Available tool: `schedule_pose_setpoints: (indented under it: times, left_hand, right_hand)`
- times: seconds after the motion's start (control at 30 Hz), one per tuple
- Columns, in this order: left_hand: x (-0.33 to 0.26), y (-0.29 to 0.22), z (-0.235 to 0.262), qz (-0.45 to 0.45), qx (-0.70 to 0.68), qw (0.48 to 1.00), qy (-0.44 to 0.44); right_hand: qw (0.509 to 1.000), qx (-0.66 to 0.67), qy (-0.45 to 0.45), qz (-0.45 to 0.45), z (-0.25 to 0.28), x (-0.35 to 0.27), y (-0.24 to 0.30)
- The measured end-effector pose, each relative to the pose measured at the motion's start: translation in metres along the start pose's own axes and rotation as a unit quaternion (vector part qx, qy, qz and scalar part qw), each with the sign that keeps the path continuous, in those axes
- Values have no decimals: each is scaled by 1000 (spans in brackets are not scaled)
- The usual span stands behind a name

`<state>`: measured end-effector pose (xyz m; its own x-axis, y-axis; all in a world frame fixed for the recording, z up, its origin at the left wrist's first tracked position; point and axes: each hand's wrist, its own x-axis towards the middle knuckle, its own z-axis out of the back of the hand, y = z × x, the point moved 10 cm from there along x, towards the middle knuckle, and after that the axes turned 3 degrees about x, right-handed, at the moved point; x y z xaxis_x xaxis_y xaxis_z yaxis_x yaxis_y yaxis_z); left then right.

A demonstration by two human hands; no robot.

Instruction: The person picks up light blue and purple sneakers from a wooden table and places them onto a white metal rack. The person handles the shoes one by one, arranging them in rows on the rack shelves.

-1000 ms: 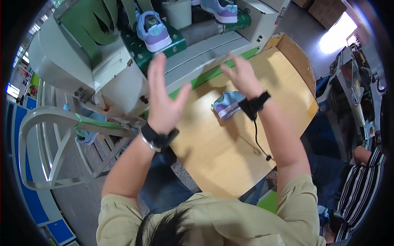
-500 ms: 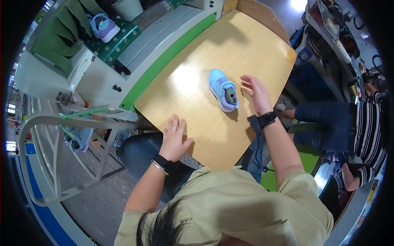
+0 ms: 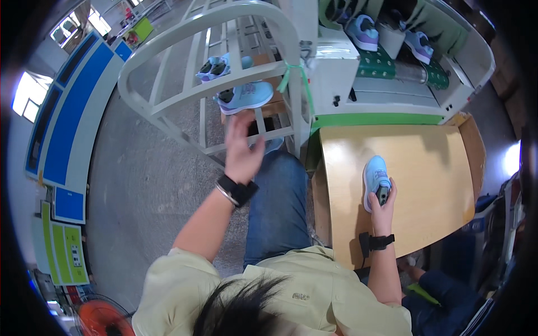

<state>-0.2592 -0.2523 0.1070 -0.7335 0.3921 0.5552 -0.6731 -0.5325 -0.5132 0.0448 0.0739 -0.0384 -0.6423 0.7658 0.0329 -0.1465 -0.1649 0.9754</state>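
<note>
On the wooden tabletop (image 3: pixel 414 162) stands a light blue child's sneaker (image 3: pixel 374 171), its toe pointing away from me. My right hand (image 3: pixel 384 210) is closed round its heel end, thumb and fingers on either side of the dark opening. My left hand (image 3: pixel 244 154) is raised over the left side, slightly blurred, fingers stretched and thumb apart, with nothing in it. Just beyond its fingertips, a blue sneaker with a pale sole (image 3: pixel 246 97) rests on the white tube rack (image 3: pixel 274 70). Behind that one sits a further blue and purple sneaker (image 3: pixel 216 68).
Past the table's far edge is a machine (image 3: pixel 386 101) with a green studded conveyor (image 3: pixel 375 63), carrying blue-purple sneakers (image 3: pixel 363 32) beside green flaps. A cardboard edge (image 3: pixel 473 145) stands along the table's right side. Blue-white panels (image 3: pixel 73 129) and an orange fan (image 3: pixel 103 319) are at the left.
My view has turned left toward the rack. My right hand has taken hold of the sneaker on the table. My left hand has moved from the table's edge up to the rack.
</note>
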Motion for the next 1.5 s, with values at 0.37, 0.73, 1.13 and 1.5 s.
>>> schedule_pose_setpoints:
  times: [0.37,0.73,1.13,1.5]
  left_hand:
    - [95,142,-9,113,90,988,61]
    - [-30,64,7,259,-226,939,-22]
    - [-109,-189,-84,-9,-421,840,342]
    - [-123,-227,-250,-64,-242,899,360]
  right_hand:
    - [999,-42,4,6,-7,0,1]
    - [966,-216,-75,122,-1,-13,36]
    - [985,54,126,105,-42,-90,139]
    - [991,-90,-99,8,78,-67,-15]
